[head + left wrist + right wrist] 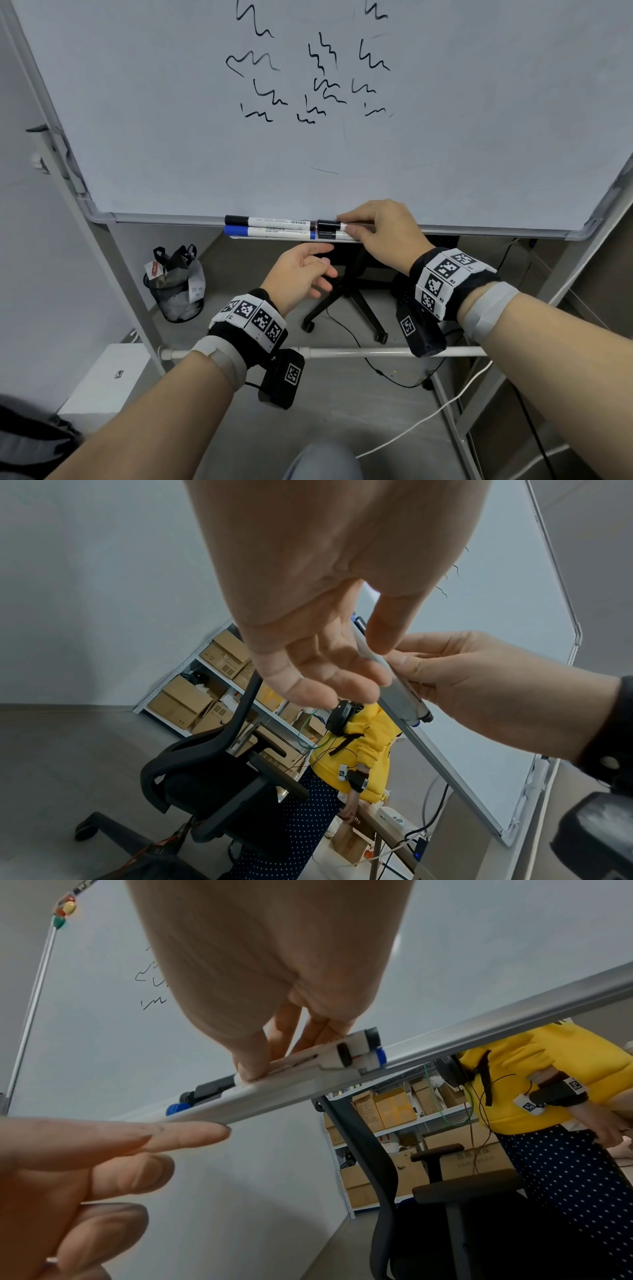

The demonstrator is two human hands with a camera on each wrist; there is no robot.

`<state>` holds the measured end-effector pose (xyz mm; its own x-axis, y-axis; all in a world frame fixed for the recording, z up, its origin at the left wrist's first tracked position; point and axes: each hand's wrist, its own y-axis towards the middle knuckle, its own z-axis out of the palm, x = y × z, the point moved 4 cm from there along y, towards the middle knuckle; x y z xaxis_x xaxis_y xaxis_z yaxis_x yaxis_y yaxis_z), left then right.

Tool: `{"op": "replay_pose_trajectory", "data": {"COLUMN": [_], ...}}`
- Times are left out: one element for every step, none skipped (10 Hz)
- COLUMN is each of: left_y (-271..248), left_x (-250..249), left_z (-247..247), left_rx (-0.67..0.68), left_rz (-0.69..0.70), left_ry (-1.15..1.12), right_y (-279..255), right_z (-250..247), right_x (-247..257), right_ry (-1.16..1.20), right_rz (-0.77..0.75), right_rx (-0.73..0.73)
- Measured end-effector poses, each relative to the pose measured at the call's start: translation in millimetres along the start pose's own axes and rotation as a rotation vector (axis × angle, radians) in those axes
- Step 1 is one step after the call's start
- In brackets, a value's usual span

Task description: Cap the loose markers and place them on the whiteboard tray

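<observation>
The whiteboard tray [274, 238] runs under the board's lower edge. Two capped markers lie at its left, one black-capped [274, 222], one blue-capped [274, 232]. Right of them lie two more with dark caps. My right hand [346, 226] pinches the rear one [328, 225] in the tray; in the right wrist view the thumb presses its barrel [298, 1058] against the tray [274, 1096]. My left hand [325, 263] hovers just below the tray, fingers relaxed and holding nothing [359, 669].
Behind the board stand a black office chair [346, 294] and a mesh waste bin [174, 291]. A white crossbar [376, 352] of the board stand crosses below my wrists, with cables on the floor. Another person in a yellow top [548, 1085] stands beyond.
</observation>
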<state>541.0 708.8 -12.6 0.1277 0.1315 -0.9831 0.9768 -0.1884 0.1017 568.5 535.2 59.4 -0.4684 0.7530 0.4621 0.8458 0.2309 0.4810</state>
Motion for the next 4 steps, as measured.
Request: {"op": "replay_pose_trajectory", "data": {"left_y": [0, -2, -2, -4], "left_x": [0, -1, 0, -4], "left_z": [1, 1, 2, 3], "left_rx": [0.001, 0.006, 0.008, 0.013], "left_rz": [0.002, 0.001, 0.003, 0.005], "left_ry": [0.0, 0.007, -0.005, -0.015], "right_y": [-2, -4, -4, -7], "right_z": [-4, -6, -11, -22], "right_x": [0, 0, 1, 9], "right_ry": [0.006, 0.02, 0.041, 0.069], "right_rz": [0.006, 0.02, 0.013, -0.006], "right_rx": [-0.015, -0.031, -0.06, -0.143]}}
